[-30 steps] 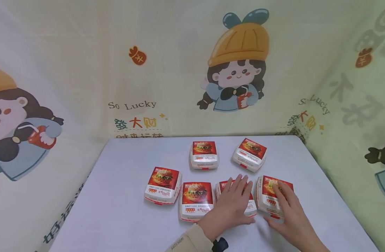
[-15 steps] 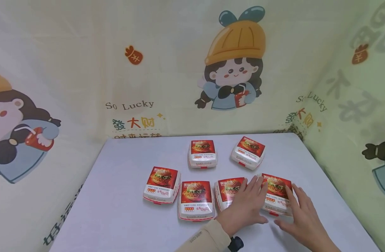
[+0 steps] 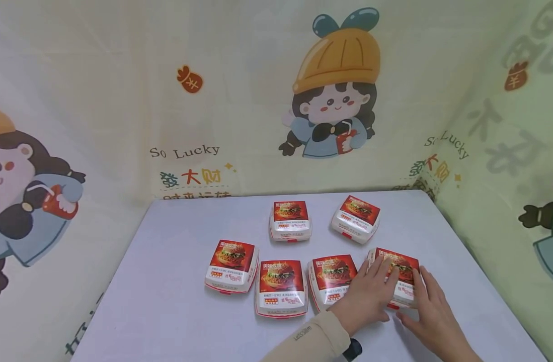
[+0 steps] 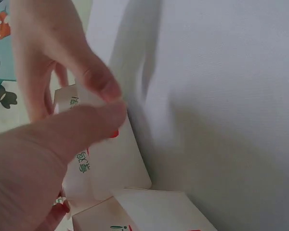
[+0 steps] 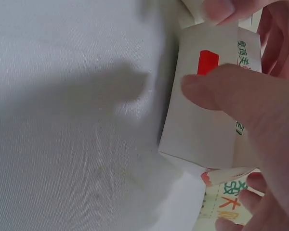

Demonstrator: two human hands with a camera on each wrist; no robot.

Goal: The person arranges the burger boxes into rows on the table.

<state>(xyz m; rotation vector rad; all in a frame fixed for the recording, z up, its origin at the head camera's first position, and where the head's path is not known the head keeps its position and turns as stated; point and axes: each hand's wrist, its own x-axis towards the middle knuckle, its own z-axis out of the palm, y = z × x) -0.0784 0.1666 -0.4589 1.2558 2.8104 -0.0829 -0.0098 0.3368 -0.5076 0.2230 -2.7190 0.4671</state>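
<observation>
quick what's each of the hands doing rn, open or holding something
Left hand: open, fingers over the left part of the front-right burger box.
Right hand: open, at that box's right edge.

Head cam: mod. bright, soft, diffuse light, slightly hazy; tabletop (image 3: 167,301) fairly evenly lit w/ lilac tint, backdrop (image 3: 249,100) yellowish, greener at right. Faint sheen on box tops (image 3: 282,282). Soft shadow betw. left hand (image 3: 369,294) & right hand (image 3: 439,314), near side. Backdrop prints look stretched at L & R edges. Wrist cams: dimmer, greyer; broad, soft-edged shadows on tabletop; left thumb (image 4: 82,131) a bit blurred.
</observation>
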